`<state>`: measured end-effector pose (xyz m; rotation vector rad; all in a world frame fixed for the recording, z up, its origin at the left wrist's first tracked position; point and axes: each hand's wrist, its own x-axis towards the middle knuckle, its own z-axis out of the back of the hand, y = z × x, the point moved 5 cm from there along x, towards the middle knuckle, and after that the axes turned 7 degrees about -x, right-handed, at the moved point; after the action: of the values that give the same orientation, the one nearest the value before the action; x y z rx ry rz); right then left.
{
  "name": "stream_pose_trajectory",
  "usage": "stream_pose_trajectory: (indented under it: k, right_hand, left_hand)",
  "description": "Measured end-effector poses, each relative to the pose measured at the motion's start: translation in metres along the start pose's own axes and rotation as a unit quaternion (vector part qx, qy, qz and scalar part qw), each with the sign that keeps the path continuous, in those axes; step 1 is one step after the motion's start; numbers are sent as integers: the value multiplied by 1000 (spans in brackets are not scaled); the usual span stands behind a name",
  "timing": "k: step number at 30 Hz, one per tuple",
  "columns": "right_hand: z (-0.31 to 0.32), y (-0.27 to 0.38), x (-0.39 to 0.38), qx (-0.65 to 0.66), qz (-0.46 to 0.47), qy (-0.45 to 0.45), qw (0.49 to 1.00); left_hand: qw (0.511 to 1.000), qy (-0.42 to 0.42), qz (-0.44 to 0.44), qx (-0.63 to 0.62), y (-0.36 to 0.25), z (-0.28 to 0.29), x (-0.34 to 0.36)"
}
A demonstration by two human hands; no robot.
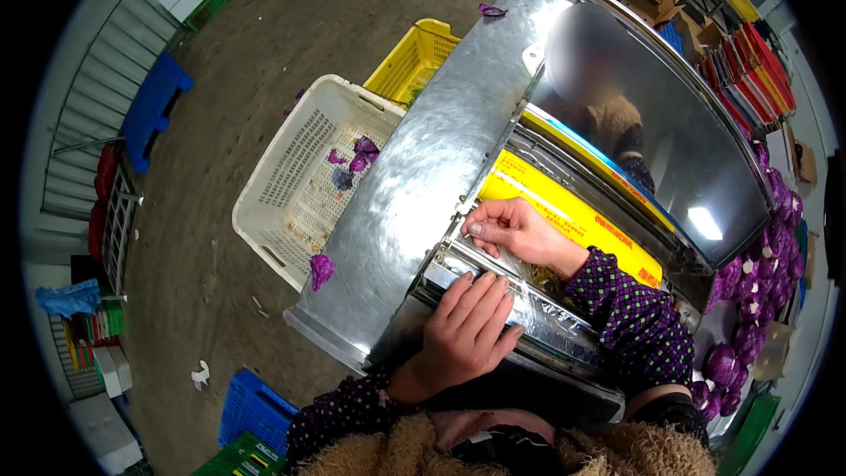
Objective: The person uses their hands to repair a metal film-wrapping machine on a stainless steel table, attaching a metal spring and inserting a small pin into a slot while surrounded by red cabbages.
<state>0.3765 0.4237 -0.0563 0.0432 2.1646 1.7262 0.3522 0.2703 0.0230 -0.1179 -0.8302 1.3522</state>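
Note:
My left hand [467, 328] lies with its fingers stretched out over the near metal edge of a wrapping machine. Just beyond it, my right hand [520, 231] reaches into the opening, thumb and fingers pinched together. Whatever is between those fingertips is too small to make out. Shiny clear film [551, 310] shows along the metal bar beside the left hand. A yellow printed roll [573, 216] sits across the opening, partly behind the right hand and wrist. Above it the machine's polished metal lid [696, 150] stands raised.
To the left spreads the machine's steel tabletop [414, 176], with purple cabbage leaves [322, 271] on its edge. A white crate [282, 185] holding leaf scraps and a yellow crate [410, 62] stand beyond. Purple cabbages [749, 300] are heaped at right. Blue crates [251, 410] stand lower left.

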Motion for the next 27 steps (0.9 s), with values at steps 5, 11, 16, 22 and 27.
stream_pose_trajectory:
  k: [5,11,16,22,27]
  right_hand:
    - [-7,-5,6,-36,-10,22,999]
    - [15,5,-14,-18,-21,-79,997]
    - [3,68,-58,-113,58,-139,982]
    - [-14,69,-65,-127,103,-105,981]
    - [-18,60,-62,2,58,-92,994]
  left_hand:
    - [1000,-12,2,-13,1,0,-2]
    - [999,-44,10,-28,7,2,0]
    - [981,-171,57,70,19,33,33]
    - [986,-153,-6,70,19,29,40]
    - [988,-143,16,56,14,29,38]
